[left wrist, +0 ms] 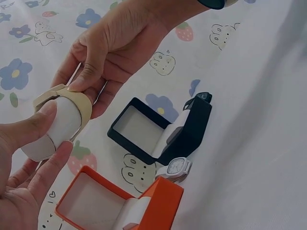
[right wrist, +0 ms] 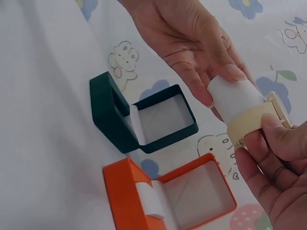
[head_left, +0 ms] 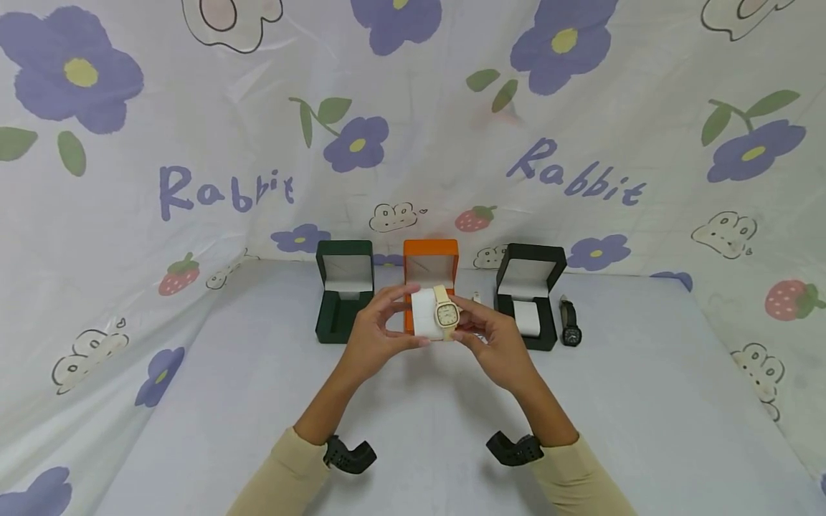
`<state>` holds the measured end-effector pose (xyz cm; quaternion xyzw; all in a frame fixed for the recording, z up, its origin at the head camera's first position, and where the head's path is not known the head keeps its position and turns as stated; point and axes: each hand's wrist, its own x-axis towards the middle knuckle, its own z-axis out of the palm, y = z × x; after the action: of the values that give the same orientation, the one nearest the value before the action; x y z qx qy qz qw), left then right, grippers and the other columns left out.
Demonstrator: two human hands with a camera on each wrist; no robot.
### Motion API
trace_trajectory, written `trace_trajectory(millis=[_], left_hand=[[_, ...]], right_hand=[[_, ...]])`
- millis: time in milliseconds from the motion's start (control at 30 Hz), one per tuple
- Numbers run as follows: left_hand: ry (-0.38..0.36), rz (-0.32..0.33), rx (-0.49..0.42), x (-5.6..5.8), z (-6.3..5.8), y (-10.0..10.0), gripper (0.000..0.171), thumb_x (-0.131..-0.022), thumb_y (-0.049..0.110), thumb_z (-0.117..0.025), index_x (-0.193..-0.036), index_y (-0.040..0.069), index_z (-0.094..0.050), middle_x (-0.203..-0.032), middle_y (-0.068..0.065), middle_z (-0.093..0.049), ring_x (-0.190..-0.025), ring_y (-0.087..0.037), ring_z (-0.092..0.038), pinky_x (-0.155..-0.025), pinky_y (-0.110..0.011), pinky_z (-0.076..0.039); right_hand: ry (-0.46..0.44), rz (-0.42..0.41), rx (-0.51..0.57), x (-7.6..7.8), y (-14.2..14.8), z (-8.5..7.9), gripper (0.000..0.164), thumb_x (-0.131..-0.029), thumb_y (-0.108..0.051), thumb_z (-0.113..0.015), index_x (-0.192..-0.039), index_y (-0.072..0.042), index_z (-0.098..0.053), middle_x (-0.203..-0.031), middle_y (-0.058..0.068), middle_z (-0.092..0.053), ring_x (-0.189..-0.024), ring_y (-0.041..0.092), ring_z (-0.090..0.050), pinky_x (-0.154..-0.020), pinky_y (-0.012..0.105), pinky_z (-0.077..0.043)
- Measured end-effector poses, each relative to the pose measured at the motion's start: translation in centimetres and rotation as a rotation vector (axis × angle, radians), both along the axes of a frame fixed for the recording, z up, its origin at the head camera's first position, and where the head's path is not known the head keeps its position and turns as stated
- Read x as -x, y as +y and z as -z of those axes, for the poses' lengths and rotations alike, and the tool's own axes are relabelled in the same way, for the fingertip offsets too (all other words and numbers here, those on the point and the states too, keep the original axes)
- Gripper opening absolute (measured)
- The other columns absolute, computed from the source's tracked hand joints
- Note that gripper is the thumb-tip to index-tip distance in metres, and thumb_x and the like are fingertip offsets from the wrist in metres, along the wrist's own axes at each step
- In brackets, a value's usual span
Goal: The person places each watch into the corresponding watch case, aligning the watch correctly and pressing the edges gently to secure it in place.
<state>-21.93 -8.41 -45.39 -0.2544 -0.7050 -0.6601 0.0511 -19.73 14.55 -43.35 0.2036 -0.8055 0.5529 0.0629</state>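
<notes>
Plainly, a cream watch (head_left: 447, 315) is wrapped around a white cushion (head_left: 423, 314), and both are held above the surface (head_left: 419, 423), with part of the orange box (head_left: 430, 247) covered in the head view. Both hands are curled: the cushion's bare end is pinched between thumb and fingers by the left hand (head_left: 379, 331), while the watch's strap is gripped by the right hand (head_left: 495, 338). Three boxes are stood in a row with lids raised and pale linings shown. At the left, the deep well of the green box (head_left: 345, 246) is exposed. Inside the orange box, another white cushion (right wrist: 149, 200) is seated; a third cushion (head_left: 526, 318) is held in the black box (head_left: 534, 252). Between those two boxes a white watch (left wrist: 177, 166) is set, and a black watch (head_left: 571, 326) is laid just beside the black box.
</notes>
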Motion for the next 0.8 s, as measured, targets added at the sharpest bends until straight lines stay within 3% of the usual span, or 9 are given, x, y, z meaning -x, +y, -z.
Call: trace_trajectory(millis=[300, 500, 800], left_hand=[[0.003, -0.003, 0.013, 0.05, 0.17, 0.01, 0.075, -0.077, 0.002, -0.088, -0.144, 0.009, -0.055, -0.145, -0.004, -0.048, -0.123, -0.034, -0.059, -0.077, -0.038, -0.062], [0.008, 0.001, 0.023, 0.16, 0.34, -0.21, 0.075, -0.077, 0.002, -0.088, -0.144, 0.013, -0.056, -0.146, -0.001, -0.049, -0.124, -0.031, -0.059, -0.077, -0.038, -0.062], [-0.008, 0.022, 0.009, 0.21, 0.50, -0.49, 0.075, -0.078, 0.004, -0.088, -0.144, 0.014, -0.056, -0.148, -0.001, -0.047, -0.124, -0.031, -0.059, -0.077, -0.039, -0.062]], right_hand=[[0.011, 0.005, 0.029, -0.22, -0.52, -0.20, 0.055, -0.086, 0.009, -0.074, -0.138, -0.002, -0.061, -0.108, 0.016, -0.067, -0.094, 0.028, -0.065, -0.085, 0.024, -0.057], [0.022, 0.003, 0.044, -0.41, -0.69, -0.23, 0.053, -0.086, 0.005, -0.077, -0.136, -0.001, -0.062, -0.113, 0.014, -0.067, -0.095, 0.028, -0.067, -0.085, 0.023, -0.058], [0.097, 0.018, -0.006, -0.59, -0.09, -0.05, 0.055, -0.084, -0.011, -0.084, -0.136, -0.013, -0.066, -0.117, 0.001, -0.069, -0.107, 0.020, -0.066, -0.095, 0.041, -0.057]])
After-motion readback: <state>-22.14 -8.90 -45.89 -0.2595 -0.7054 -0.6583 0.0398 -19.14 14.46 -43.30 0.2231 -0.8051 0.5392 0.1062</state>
